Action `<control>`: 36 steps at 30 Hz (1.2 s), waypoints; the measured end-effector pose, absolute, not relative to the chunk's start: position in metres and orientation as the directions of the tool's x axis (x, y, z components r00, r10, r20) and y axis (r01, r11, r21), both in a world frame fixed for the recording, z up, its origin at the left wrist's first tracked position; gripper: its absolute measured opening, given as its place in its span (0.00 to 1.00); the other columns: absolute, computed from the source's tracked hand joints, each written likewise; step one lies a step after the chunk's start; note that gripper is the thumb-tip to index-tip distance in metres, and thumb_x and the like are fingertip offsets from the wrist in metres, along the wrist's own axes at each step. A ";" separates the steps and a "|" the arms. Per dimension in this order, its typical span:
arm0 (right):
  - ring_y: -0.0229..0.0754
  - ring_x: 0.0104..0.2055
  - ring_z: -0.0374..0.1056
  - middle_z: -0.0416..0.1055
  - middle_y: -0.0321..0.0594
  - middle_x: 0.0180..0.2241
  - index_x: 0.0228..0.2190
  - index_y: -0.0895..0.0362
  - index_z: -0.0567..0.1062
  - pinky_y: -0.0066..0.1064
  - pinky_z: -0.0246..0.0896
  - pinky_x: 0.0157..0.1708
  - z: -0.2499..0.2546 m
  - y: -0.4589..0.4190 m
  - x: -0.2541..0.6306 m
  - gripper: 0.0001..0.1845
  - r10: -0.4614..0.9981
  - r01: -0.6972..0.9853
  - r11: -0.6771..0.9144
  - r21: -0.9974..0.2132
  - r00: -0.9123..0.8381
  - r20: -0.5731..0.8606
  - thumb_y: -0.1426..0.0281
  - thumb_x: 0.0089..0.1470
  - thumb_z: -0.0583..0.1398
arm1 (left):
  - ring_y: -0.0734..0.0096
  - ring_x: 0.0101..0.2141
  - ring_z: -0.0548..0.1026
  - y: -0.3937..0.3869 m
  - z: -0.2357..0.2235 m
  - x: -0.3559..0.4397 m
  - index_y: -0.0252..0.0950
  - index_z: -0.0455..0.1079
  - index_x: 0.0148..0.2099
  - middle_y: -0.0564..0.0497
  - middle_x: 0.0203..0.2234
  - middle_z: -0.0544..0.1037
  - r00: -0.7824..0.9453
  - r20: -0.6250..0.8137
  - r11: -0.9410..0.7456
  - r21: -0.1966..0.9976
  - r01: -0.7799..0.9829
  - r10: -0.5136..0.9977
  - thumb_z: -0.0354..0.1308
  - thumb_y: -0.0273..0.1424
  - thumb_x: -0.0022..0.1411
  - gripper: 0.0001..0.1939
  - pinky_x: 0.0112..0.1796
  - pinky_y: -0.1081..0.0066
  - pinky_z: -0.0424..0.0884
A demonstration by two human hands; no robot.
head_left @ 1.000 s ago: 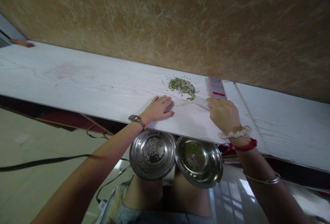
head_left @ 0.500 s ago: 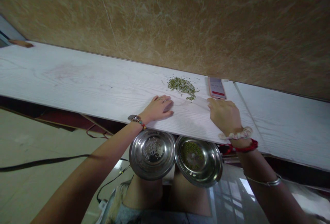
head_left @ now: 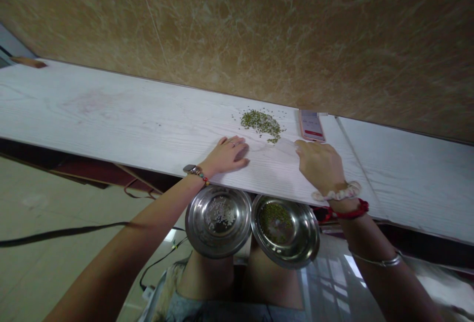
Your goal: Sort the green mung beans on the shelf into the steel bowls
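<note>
While the left hand lies on the white table, fingers relaxed and free, the right hand pinches a pale flat tool, its tip beside the green beans, piled on the table near the phone. Below the edge, left bowl has white grains; right bowl, more beans.
</note>
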State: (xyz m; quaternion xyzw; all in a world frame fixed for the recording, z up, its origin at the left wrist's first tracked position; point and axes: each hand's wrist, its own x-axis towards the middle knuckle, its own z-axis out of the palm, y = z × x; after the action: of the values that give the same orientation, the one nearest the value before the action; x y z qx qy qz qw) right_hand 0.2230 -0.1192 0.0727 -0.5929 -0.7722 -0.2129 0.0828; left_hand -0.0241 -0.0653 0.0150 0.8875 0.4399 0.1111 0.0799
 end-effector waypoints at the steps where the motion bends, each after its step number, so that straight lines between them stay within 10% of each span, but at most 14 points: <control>1: 0.46 0.32 0.66 0.75 0.46 0.27 0.36 0.60 0.76 0.34 0.49 0.34 0.072 -0.119 0.223 0.15 0.880 0.949 0.210 0.234 -0.287 0.377 0.74 0.57 0.50 | 0.53 0.60 0.60 -0.065 0.015 -0.024 0.35 0.65 0.56 0.41 0.60 0.65 0.587 0.126 -0.599 0.239 0.764 0.800 0.53 0.42 0.63 0.23 0.60 0.51 0.52; 36: 0.49 0.35 0.64 0.73 0.50 0.31 0.43 0.59 0.72 0.39 0.49 0.37 0.056 -0.106 0.224 0.18 0.877 0.943 0.271 0.194 -0.325 0.355 0.75 0.54 0.48 | 0.53 0.60 0.60 -0.065 0.015 -0.025 0.38 0.66 0.55 0.43 0.60 0.65 0.603 0.158 -0.623 0.240 0.745 0.782 0.52 0.42 0.63 0.21 0.59 0.51 0.54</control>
State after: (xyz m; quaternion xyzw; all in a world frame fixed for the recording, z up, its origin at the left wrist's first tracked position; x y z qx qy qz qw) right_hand 0.2244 -0.1063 0.0564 -0.5740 -0.7923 -0.1866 0.0886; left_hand -0.0254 -0.0649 0.0146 0.8922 0.4277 0.1242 0.0748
